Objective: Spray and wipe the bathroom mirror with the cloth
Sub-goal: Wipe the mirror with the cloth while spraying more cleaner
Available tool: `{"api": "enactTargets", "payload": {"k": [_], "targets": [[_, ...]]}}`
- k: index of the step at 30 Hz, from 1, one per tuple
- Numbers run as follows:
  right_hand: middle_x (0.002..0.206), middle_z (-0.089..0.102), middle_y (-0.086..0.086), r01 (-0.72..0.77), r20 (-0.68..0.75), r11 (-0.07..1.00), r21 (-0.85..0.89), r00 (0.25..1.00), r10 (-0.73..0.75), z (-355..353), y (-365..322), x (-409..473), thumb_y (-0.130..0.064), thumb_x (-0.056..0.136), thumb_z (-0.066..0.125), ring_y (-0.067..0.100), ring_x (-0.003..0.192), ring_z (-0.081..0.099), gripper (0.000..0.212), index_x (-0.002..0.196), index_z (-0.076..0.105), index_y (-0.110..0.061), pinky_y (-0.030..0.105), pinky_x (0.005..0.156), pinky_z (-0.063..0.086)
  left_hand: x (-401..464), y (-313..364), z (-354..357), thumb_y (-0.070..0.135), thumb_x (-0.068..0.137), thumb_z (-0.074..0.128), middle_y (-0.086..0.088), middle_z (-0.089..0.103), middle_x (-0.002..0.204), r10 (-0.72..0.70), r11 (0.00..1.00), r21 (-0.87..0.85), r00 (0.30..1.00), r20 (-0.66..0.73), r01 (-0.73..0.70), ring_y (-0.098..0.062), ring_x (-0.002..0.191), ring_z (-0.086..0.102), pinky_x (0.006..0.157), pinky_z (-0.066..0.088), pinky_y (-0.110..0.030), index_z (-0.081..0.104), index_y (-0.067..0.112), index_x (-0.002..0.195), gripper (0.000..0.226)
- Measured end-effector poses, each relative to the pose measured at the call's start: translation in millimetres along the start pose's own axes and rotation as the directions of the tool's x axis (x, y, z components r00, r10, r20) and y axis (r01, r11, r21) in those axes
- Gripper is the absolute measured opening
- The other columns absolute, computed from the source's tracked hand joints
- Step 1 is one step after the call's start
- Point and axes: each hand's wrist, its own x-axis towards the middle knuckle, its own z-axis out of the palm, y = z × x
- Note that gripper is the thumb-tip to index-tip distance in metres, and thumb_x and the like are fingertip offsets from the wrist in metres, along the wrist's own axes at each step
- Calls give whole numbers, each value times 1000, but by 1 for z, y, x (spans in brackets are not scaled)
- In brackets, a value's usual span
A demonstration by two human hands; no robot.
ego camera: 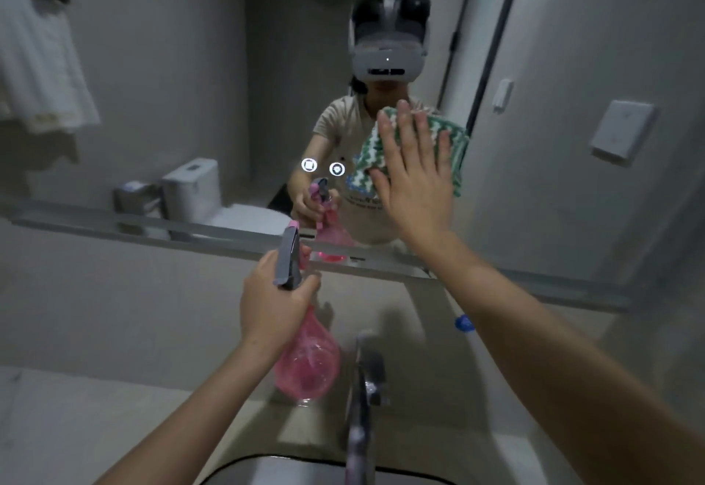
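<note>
Under the right hand (414, 175), whose fingers are straight and spread, the cloth (385, 141) is pressed flat against the mirror (190, 102); its green-and-white weave shows past the fingertips and beside the thumb, doubled by its reflection in the glass. Lower and to the left of that hand, the left hand (272, 309) grips the neck of the bottle (307, 358), fingers curled round it below the grey trigger head, its pink body hanging beneath the fist and its nozzle pointing up toward the lower edge of the mirror. The two hands are well apart, one raised on the glass, the other held out in front of the wall below it. Beneath both forearms stands the tap (362, 377), with the rim of the sink (236, 465) at the near edge of the view. I judge the wiping step to be in hand: the cloth is on the glass, while the bottle is merely held ready. Whether the glass near the cloth is wet I cannot tell, since the picture is dim and soft. The next move probably calls for sweeping the flat palm across the pane with steady pressure, keeping the cloth from slipping out beneath the fingers, and holding the bottle clear of the tap below.
</note>
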Motion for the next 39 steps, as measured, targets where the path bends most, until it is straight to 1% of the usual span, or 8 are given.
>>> {"api": "enactTargets", "payload": {"k": [7,13,17,20,24,28,33,39], "targets": [[151,34,10,68,-128,998,-2,989,-67,10,-22,16,-43,100,39,27,140,29,54,146,31,-16,46,116,19,14,-13,-27,18,59,54,10,38,51,28,999,22,999,-30,-27,-14,52,34,57,38,-35,38,45,70,33],[151,34,6,236,-115,971,-32,964,-239,7,12,9,-44,100,37,23,140,29,52,145,36,-19,46,113,25,14,-8,-7,20,57,56,9,39,53,23,999,44,1000,-16,-22,-18,53,36,60,51,-47,46,29,65,15],[151,34,7,186,-115,981,-59,975,-192,-2,55,-13,-42,101,38,23,140,30,51,146,35,-19,45,113,25,0,0,15,21,58,55,9,40,53,19,999,39,1000,18,-20,-18,53,35,63,53,-53,55,38,74,23],[152,32,8,194,-80,979,-56,977,-198,-7,79,-26,-43,101,34,25,141,27,51,147,33,-18,46,114,23,-7,8,30,19,61,55,8,33,55,45,998,43,999,26,-46,-16,54,35,63,54,-50,57,41,116,59],[152,30,8,166,-80,985,-44,982,-169,-6,80,-30,-43,101,35,25,141,26,52,147,32,-19,46,115,21,-13,15,40,22,58,56,6,36,54,42,997,59,999,19,-44,-19,53,38,60,53,-52,45,39,66,23],[151,32,11,55,-122,998,4,991,-54,1,62,-32,-41,102,31,28,140,27,51,146,34,-16,49,114,21,-12,11,32,20,59,58,6,37,54,20,999,36,1000,-2,-20,-23,53,41,59,54,-53,48,13,66,15],[147,39,13,-134,-208,991,-7,969,130,14,26,-29,-41,99,36,29,138,29,52,144,34,-14,49,111,26,-7,8,3,21,60,55,6,38,55,100,987,129,995,-27,-95,-16,53,39,59,50,-44,34,45,69,33],[146,41,12,-130,-207,991,-2,970,127,25,-28,-12,-46,99,36,28,136,34,53,143,36,-16,49,109,31,4,-10,-33,20,61,56,4,41,53,112,982,160,991,-68,-100,-19,51,42,58,49,-41,42,29,69,18]]}}
